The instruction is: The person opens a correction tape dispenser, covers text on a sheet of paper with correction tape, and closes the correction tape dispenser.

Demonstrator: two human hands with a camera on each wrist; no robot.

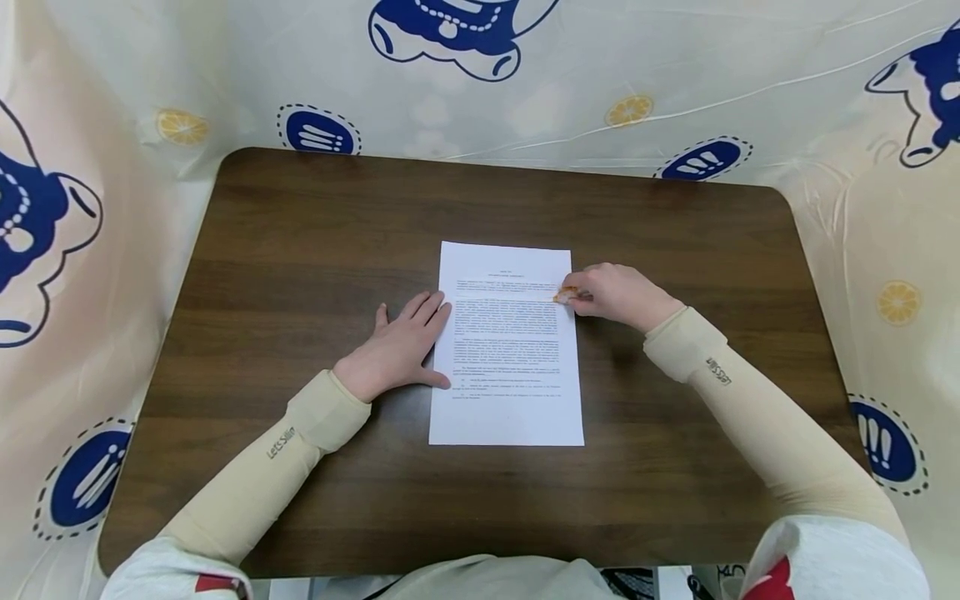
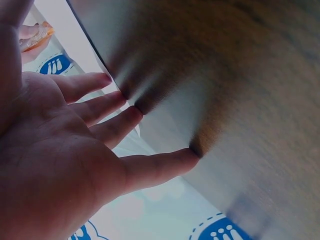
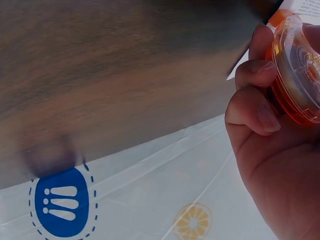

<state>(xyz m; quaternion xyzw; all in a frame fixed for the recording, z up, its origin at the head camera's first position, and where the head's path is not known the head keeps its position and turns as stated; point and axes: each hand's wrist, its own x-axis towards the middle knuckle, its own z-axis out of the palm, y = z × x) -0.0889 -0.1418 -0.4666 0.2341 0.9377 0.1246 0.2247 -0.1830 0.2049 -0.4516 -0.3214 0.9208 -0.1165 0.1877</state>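
A printed sheet of paper [image 1: 504, 421] lies on the brown table, its lines of text running across. My right hand [image 1: 618, 293] grips a correction tape [image 3: 297, 75] with a clear, orange-edged case, fingers curled round its side. In the head view, the tape's orange tip is right at the sheet's right margin, level with a blank white band between upper text lines. Flat and spread, my left hand [image 1: 397, 346] rests at the sheet's left edge, some fingertips and the thumb tip overlapping the paper. The left wrist view shows its straight fingers [image 2: 160, 167] against the surface.
The wooden table [image 1: 337, 217] has rounded far corners and extends well around the sheet. A pale curtain [image 1: 525, 117] with blue prints and orange slices hangs behind and along both sides. At the near edge is the person's torso [image 1: 495, 579].
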